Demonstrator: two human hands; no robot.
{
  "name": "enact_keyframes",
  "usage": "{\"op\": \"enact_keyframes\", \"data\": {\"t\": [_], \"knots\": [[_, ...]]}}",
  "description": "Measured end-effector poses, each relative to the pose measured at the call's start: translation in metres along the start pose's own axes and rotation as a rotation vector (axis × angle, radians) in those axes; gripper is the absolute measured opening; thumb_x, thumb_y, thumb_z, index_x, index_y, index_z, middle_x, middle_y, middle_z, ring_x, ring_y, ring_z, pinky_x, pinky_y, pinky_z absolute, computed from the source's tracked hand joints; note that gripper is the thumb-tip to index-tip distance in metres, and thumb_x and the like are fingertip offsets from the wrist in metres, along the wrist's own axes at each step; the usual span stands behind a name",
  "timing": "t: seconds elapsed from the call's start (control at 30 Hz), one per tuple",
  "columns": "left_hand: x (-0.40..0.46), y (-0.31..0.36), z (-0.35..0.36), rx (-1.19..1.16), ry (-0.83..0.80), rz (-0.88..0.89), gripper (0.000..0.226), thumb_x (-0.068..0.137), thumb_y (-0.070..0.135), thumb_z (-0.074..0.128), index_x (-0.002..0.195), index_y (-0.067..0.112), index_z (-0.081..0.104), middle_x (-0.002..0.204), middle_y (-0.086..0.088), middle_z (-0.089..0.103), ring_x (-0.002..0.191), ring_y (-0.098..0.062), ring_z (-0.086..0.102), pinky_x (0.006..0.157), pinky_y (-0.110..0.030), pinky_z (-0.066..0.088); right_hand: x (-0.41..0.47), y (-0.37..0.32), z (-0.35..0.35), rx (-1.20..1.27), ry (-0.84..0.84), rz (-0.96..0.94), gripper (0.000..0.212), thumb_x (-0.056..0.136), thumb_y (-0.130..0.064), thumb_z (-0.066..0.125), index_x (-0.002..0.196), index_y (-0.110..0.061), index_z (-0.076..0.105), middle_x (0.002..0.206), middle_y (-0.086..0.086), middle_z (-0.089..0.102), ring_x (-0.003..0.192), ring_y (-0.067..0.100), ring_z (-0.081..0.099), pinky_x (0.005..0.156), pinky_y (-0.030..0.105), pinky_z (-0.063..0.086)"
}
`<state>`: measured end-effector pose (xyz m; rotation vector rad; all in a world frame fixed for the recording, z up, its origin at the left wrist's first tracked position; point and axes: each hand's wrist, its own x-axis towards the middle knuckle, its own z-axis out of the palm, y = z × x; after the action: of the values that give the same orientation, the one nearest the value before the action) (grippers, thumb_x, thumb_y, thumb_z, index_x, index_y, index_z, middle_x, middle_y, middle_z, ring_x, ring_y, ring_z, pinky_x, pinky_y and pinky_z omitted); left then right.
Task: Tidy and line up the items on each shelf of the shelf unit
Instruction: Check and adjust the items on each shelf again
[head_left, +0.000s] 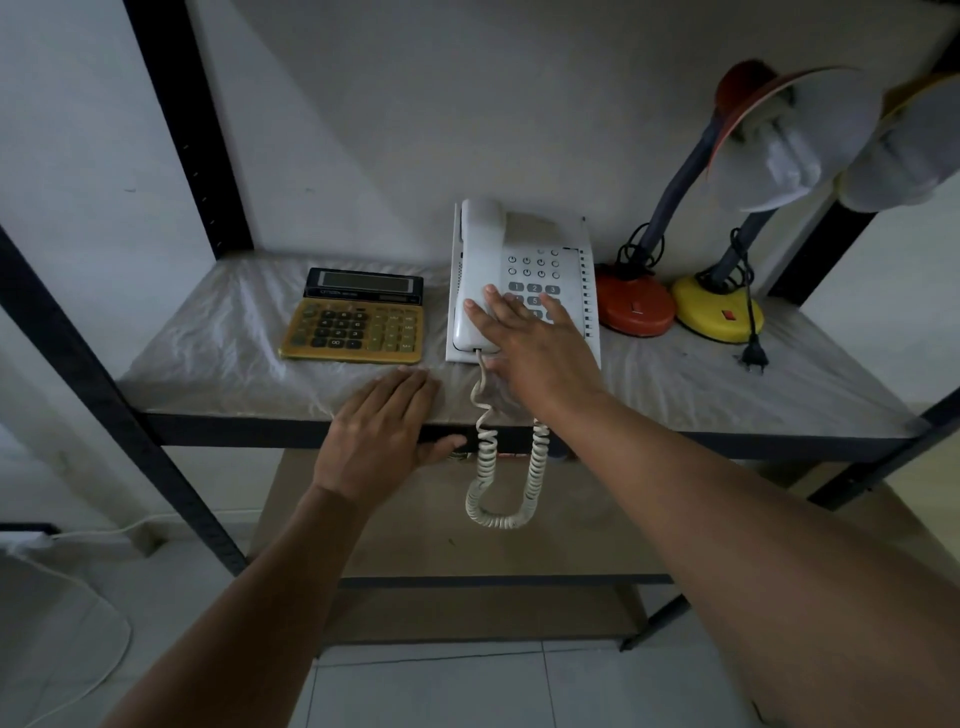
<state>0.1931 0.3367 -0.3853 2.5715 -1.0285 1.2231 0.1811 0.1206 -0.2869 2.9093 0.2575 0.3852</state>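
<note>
A white desk telephone (563, 270) stands in the middle of the plastic-covered shelf (208, 353), its handset (475, 275) on the cradle. My right hand (535, 348) lies flat on the phone's front part, fingers spread over the keypad and the handset's lower end, gripping nothing. The coiled cord (501, 483) hangs over the shelf's front edge. My left hand (382, 441) rests palm down on that front edge, thumb over the rail. A gold and black calculator (356, 317) lies left of the phone. An orange-based lamp (636, 306) and a yellow-based lamp (719, 309) stand to the right.
Black metal uprights (187, 130) frame the shelf unit against a white wall. A loose black plug (753, 358) lies by the yellow lamp base. A lower wooden shelf (415, 540) shows beneath. A white cable (93, 535) runs along the tiled floor at the left.
</note>
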Motion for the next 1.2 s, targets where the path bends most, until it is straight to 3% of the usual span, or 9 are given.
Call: {"op": "enact_keyframes", "data": {"t": [0.53,0.87,1.0,1.1,1.2], "knots": [[0.000,0.000,0.005,0.030,0.086,0.006,0.070,0.095,0.067,0.050,0.115,0.004,0.072,0.122,-0.014,0.070,0.115,-0.028,0.067,0.093,-0.044,0.056,0.023,0.017,0.012,0.086,-0.036,-0.066,0.072,0.105,-0.028,0.050,0.161,-0.032,0.005,0.170,-0.001,0.002,0.156,0.014,0.007,0.124,0.035,-0.003],[0.002,0.002,0.000,0.048,0.031,-0.002,0.074,0.096,0.069,0.042,0.116,0.004,0.070,0.123,-0.014,0.070,0.116,-0.028,0.066,0.096,-0.041,0.051,0.007,0.018,-0.007,0.141,-0.055,-0.068,0.061,0.108,-0.038,0.043,0.162,-0.030,0.015,0.170,-0.003,0.002,0.156,0.017,0.009,0.126,0.040,0.002],[0.004,0.005,-0.007,0.045,-0.063,-0.023,0.079,0.096,0.070,0.034,0.121,0.003,0.067,0.126,-0.016,0.068,0.119,-0.030,0.064,0.100,-0.042,0.049,-0.016,0.010,-0.013,0.341,0.020,0.033,0.048,0.107,-0.035,0.045,0.154,-0.025,0.040,0.166,0.000,0.027,0.152,0.017,0.024,0.123,0.037,0.012],[0.005,0.005,-0.012,0.028,-0.120,-0.036,0.079,0.096,0.070,0.033,0.124,0.004,0.065,0.129,-0.016,0.066,0.122,-0.030,0.062,0.103,-0.042,0.046,-0.040,0.001,-0.015,0.401,0.088,0.119,0.042,0.103,-0.034,0.053,0.143,-0.022,0.056,0.150,-0.001,0.053,0.138,0.018,0.043,0.115,0.036,0.027],[0.005,0.005,-0.016,0.007,-0.163,-0.052,0.076,0.095,0.069,0.037,0.126,0.005,0.064,0.131,-0.015,0.065,0.125,-0.030,0.060,0.106,-0.041,0.043,-0.069,-0.012,-0.012,0.392,0.186,0.190,0.035,0.101,-0.034,0.056,0.132,-0.019,0.061,0.131,-0.002,0.061,0.124,0.019,0.050,0.105,0.035,0.036]]}}
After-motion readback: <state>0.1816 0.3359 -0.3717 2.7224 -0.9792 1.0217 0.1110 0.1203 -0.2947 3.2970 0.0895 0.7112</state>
